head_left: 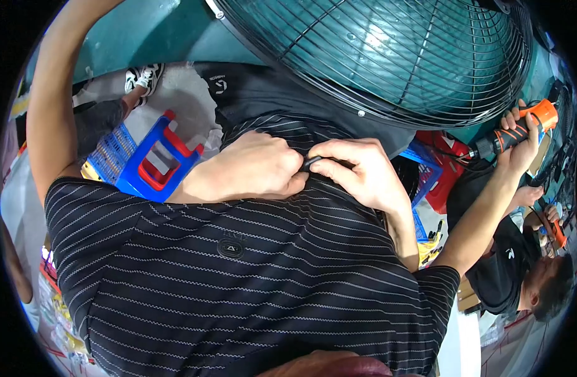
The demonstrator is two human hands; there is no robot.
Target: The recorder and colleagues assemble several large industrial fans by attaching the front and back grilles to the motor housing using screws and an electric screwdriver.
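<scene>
Right hand (521, 154) wrapped round an orange-and-black power screwdriver (511, 137)

The right hand's fingers are closed about the tool's body; the left hand is out of view, its bare arm (59, 94) running past the upper left edge, so I cannot tell what its fingers do. The screwdriver is at the far right, nose tilted down and leftward, just beside the rim of a black wire guard (417, 66); it looks rigid and moderately heavy, probably sure in the palm, best gripped round the thick middle, clear of the nose. The guard seems stiff but springy, likely easiest to hold by its rim.

Across the black striped shirt (251, 264), another person's left hand (257, 164) and right hand (367, 173), judging by forearms that emerge from behind it, pinch a small black piece (312, 161), too covered to identify; these arms crowd the space before the belly. Farther out, a blue-and-red plastic frame (138, 169) sits by the left forearm of that pair; a red bin (448, 182) lies below the tool; dark cables (560, 151) clutter the right edge, where a co-worker (499, 273) takes up room.
</scene>
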